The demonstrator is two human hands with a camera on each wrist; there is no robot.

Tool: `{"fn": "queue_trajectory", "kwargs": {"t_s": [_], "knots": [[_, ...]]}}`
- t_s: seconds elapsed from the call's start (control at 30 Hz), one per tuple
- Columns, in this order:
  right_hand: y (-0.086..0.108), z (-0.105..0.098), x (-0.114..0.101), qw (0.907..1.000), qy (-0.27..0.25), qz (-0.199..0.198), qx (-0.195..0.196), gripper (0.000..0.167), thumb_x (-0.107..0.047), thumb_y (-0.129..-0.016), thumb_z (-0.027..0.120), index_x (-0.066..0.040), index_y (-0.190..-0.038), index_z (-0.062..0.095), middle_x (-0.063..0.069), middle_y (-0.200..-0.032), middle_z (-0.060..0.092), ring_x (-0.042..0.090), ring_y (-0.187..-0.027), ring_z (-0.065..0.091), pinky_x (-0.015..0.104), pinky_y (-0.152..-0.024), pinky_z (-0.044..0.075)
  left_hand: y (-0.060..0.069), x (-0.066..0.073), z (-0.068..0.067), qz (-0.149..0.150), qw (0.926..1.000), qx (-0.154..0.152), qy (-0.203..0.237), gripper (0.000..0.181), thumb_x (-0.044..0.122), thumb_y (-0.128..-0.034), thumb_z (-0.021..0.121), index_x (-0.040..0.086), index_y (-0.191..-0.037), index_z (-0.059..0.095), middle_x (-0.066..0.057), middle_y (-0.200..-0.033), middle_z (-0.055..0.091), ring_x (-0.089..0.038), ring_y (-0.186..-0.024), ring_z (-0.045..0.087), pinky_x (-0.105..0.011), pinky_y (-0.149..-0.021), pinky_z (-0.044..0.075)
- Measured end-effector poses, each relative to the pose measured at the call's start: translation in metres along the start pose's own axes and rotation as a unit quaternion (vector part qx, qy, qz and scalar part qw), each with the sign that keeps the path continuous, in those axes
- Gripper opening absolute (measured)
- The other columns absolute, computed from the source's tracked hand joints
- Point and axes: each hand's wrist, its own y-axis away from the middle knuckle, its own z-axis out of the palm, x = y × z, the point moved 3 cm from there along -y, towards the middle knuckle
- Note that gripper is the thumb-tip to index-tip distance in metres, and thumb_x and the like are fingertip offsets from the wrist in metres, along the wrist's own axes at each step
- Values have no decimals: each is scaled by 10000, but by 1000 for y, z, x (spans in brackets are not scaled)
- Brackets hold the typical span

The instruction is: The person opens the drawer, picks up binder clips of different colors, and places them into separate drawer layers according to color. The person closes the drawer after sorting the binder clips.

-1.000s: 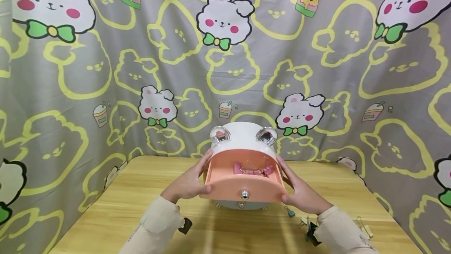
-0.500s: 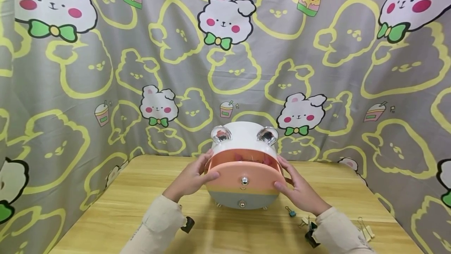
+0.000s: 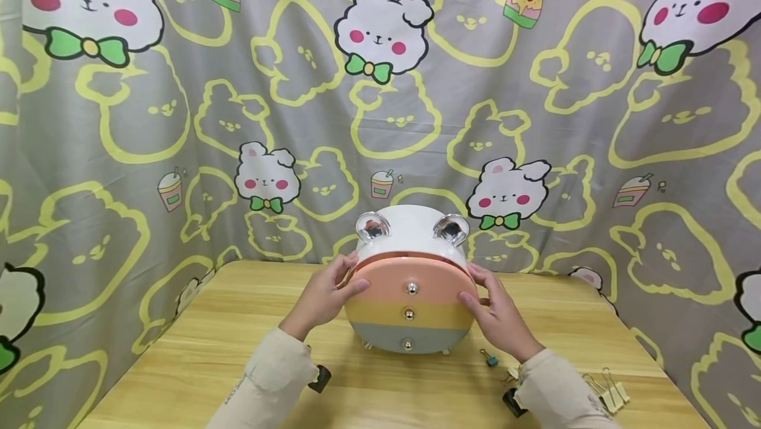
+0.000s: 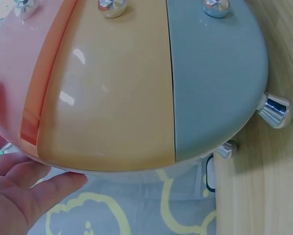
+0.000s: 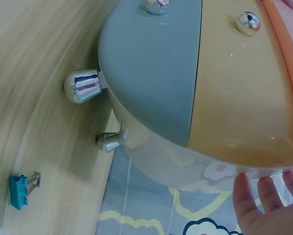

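Your two thumbs point(image 3: 355, 287) lie on the front of the top drawer point(image 3: 389, 277), which stands slightly out and does not yet sit flush under the white top point(image 3: 410, 231). The main danger now, I think, is uneven pushing. If your left hand point(image 3: 319, 297) presses more than your right hand point(image 3: 503, 320), the drawer may turn in its slot and jam. A second danger is for your own skin — fingertips point(image 5: 242, 183) so near the seam could be pinched when the drawer goes home. Also, the box point(image 3: 389, 303) stands on small feet point(image 5: 83, 85), so a hard push may slide it toward the far edge of the table point(image 3: 238, 323). The inside of the drawer is hidden, so I cannot say if something may block it.

Neither hand is closed round anything: your fingers lie rather straight against the two sides of the box, touching and steadying it.

The box stands upright on the table, about midway between its left and right edges, with its back to the far edge. It is rounded and glossy — a salmon top drawer, a yellow middle drawer point(image 3: 380, 313), a grey-blue bottom drawer point(image 3: 380, 336), each with a silver knob point(image 3: 412, 288). Two silver rounds point(image 3: 372, 227) sit above like frog eyes.
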Motion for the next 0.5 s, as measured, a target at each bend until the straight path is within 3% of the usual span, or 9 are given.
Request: {"fn": "queue_trajectory", "kwargs": {"t_s": [0.17,0.5], "knots": [[-2,2,-2,9997,25,-80,224,370,10,-925,620,6,-1275,498,204,-1415,438,305,-1163,498,297,-713,516,1,-2,-1,138,9997,103,-170,283,178,-884,707,22,-1076,568,-202,-1429,455,-326,-1287,461,-371,-1002,406],[-5,2,0,9990,273,-17,342,254,59,-926,591,50,-1168,514,246,-1341,482,370,-1105,535,273,-682,495,0,-5,-1,99,9992,285,-266,216,90,-879,705,29,-1045,582,-151,-1393,514,-303,-1234,518,-332,-986,425]]}}
